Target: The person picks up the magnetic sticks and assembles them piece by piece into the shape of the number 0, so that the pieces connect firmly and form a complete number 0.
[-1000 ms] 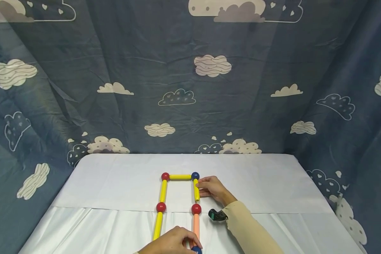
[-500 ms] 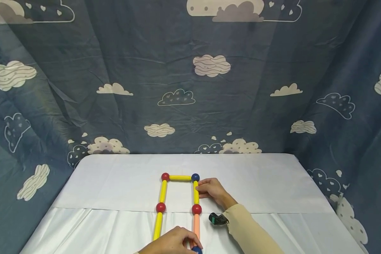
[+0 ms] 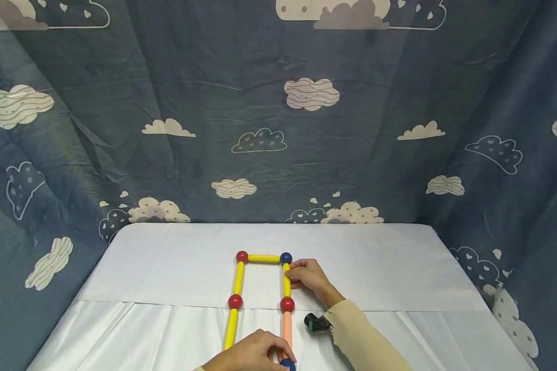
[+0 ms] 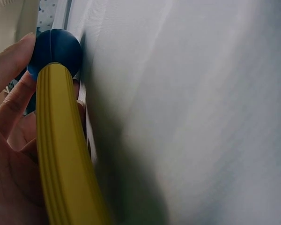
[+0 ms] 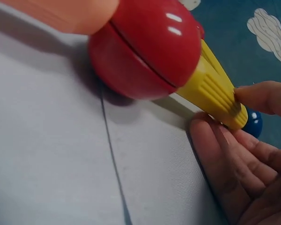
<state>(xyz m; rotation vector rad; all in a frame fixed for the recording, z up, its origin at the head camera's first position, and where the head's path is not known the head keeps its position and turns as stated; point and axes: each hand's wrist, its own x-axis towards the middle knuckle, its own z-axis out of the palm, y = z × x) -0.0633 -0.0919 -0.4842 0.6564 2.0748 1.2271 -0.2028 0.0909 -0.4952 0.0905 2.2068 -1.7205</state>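
Magnetic rods and balls form a tall outline on the white cloth. My right hand (image 3: 312, 275) pinches the right-side yellow rod (image 5: 215, 91) between thumb and fingers. That rod meets a blue ball (image 3: 285, 258) at its far end and a red ball (image 5: 145, 49) at its near end. A salmon rod (image 3: 287, 330) runs from this red ball toward me. At the bottom edge, my left hand (image 3: 255, 353) holds a nearer blue ball (image 4: 58, 49), its thumb and fingers around it. From that ball a yellow rod (image 4: 65, 140) extends in the left wrist view.
A yellow rod (image 3: 263, 258) crosses the far side to a red ball (image 3: 242, 257). Down the left run two yellow rods with another red ball (image 3: 235, 301) between them. The white-covered table (image 3: 167, 268) ends at a dark cloud-print curtain (image 3: 260, 103).
The right-side yellow rod's near end, apart from the red ball a second ago, now touches it. My right hand keeps its pinch on the rod; my left hand has barely moved.
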